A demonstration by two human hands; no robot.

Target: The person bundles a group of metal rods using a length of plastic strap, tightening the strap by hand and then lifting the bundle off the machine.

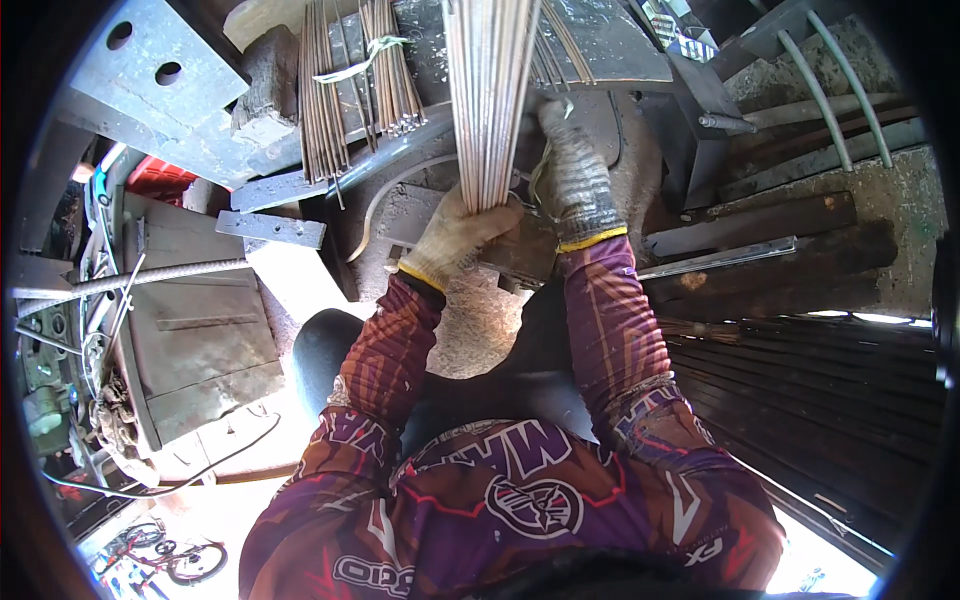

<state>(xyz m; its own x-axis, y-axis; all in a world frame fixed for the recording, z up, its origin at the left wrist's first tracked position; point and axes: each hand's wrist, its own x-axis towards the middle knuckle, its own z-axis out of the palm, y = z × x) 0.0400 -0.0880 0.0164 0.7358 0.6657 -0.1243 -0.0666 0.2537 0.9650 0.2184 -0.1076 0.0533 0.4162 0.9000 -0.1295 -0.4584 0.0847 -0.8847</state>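
Note:
A thick bundle of thin metal rods (490, 100) stands in front of me, reaching past the top edge of the view. My left hand (455, 235), in a pale knit glove with a yellow cuff, is closed around its lower end, the thumb across the front. Against the bundle's right side is my right hand (582, 180), in a dirty grey knit glove. Its fingers are dark, blurred and partly hidden at the rods, so their grip is unclear. A thin pale strand hangs by that hand.
More rods (322, 110) lie at the far left, beside a second bunch (388, 75) bound with a pale tie (365, 58). A holed metal plate (150, 85) is at upper left. Heavy beams (780, 255) and curved bars (820, 90) lie to the right.

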